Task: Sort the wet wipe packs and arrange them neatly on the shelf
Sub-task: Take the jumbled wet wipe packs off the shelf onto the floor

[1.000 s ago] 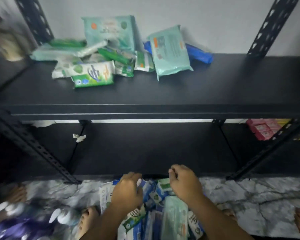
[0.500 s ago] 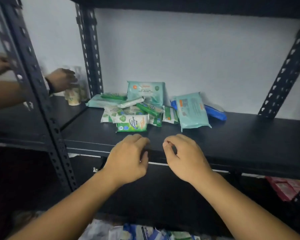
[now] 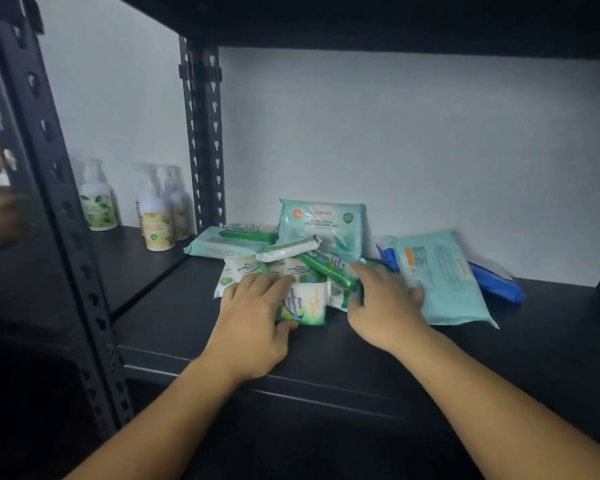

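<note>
Standing far left: pump bottles (image 3: 156,216). Wipe pile (image 3: 291,268) sits mid-frame on black shelf (image 3: 187,327), back against wall. Flat teal pack (image 3: 219,244) at pile's left, long axis left-right. Left hand (image 3: 253,313) grips green-white pack (image 3: 309,303), fingers over top, thumb under near edge; its print runs up-down frame. Upright teal pack (image 3: 323,223) leans on wall, front toward camera. Right hand (image 3: 385,306): fingertips on large teal pack (image 3: 447,282); cannot tell whether gripping. That pack lies barcode side up, long axis upper left to lower right. Blue pack (image 3: 496,282) behind it.
</note>
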Motion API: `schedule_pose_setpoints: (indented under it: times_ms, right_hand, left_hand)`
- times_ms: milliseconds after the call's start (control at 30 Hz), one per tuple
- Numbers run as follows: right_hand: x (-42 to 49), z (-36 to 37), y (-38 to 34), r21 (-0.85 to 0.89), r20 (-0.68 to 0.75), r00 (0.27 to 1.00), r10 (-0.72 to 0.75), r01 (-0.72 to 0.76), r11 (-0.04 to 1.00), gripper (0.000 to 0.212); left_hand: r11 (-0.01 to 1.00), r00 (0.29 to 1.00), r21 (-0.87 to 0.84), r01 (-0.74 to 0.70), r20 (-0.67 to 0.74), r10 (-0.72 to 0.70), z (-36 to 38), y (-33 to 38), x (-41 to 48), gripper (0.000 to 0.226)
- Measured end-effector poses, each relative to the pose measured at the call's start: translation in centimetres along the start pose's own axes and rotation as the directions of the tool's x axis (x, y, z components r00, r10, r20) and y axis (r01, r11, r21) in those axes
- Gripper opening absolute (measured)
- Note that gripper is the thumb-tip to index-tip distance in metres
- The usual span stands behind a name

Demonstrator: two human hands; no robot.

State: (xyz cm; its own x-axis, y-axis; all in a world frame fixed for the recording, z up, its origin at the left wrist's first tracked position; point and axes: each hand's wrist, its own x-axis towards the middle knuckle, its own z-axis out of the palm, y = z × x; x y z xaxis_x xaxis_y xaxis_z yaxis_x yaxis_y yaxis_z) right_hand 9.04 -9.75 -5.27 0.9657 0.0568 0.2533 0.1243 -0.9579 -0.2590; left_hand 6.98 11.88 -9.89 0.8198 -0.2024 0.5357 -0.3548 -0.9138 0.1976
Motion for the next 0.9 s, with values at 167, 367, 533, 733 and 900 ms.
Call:
schedule_pose_setpoints:
  times_ms: [167, 367, 533, 733, 900]
  right_hand:
    - [3.2, 1.3, -0.1, -0.003, 0.155, 0.988, 0.008, -0.008, 1.0, 0.063]
    - [4.1, 0.7, -1.7, -0.01, 0.094, 0.985, 0.146, -0.146, 0.989, 0.049]
    - [3.3, 0.7, -3.4, 0.084, 0.077, 0.942, 0.326, -0.332, 0.94, 0.054]
    - [3.1, 1.0, -4.0, 0.098, 0.14, 0.926, 0.35, -0.364, 0.926, 0.06]
    - [2.6, 0.9, -3.1, 0.066, 0.167, 0.952, 0.255, -0.269, 0.961, 0.065]
  left_hand:
    - [0.982, 0.962, -0.155, 0.104, -0.237, -0.14, 0.3, -0.5, -0.4, 0.047]
    - [0.812, 0.783, -0.321, 0.487, -0.25, -0.569, -0.8, -1.6, 1.1, 0.045]
    - [0.782, 0.749, -0.209, 0.587, -0.228, -0.622, 0.3, -2.6, 3.3, 0.049]
    - [0.827, 0.801, -0.068, 0.558, -0.217, -0.558, 0.9, -2.6, 3.4, 0.073]
    - [0.796, 0.788, -0.155, 0.585, -0.126, -0.603, 0.4, -2.9, 3.5, 0.071]
